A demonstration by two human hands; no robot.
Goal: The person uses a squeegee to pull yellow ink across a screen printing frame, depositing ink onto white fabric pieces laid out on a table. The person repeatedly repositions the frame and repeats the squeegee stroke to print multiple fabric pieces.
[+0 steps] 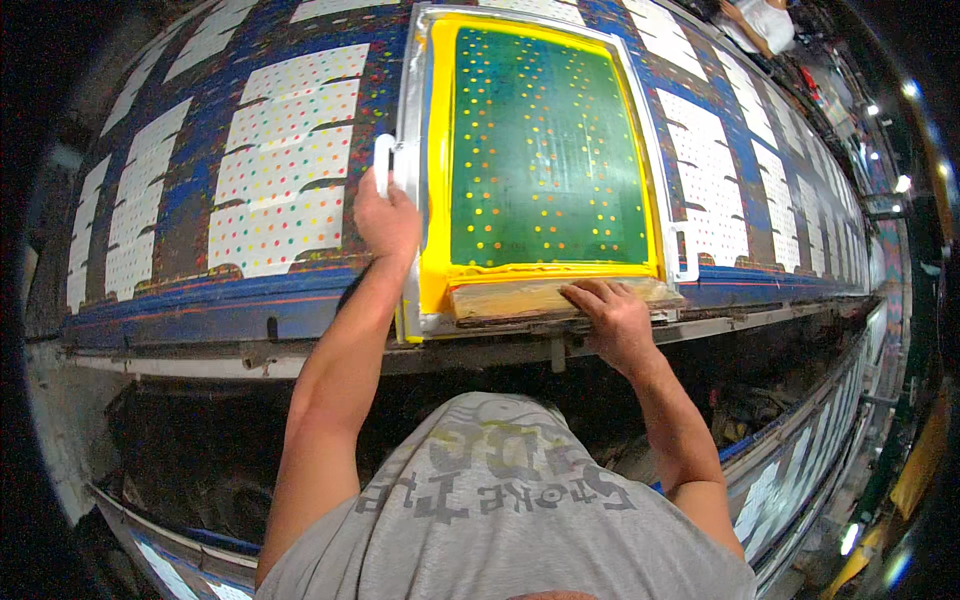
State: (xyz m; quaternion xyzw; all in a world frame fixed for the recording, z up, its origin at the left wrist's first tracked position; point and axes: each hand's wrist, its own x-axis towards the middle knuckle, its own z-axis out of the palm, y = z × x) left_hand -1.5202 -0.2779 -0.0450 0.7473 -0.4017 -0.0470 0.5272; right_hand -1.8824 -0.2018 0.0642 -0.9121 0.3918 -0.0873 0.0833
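Head view: the left hand [388, 218] is grasping the white handle [383, 150] of the screen-printing frame [414, 100] over the blue table [200, 305]; the right hand [612, 318] is holding the squeegee [510, 298] at its near end, apparently inking, next needing level pressure.

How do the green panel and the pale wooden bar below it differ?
The green panel is broad and dotted; the wooden bar is narrow and pale. The right hand holds the wooden bar, while no hand is on the green panel. Both look roughly four-sided.
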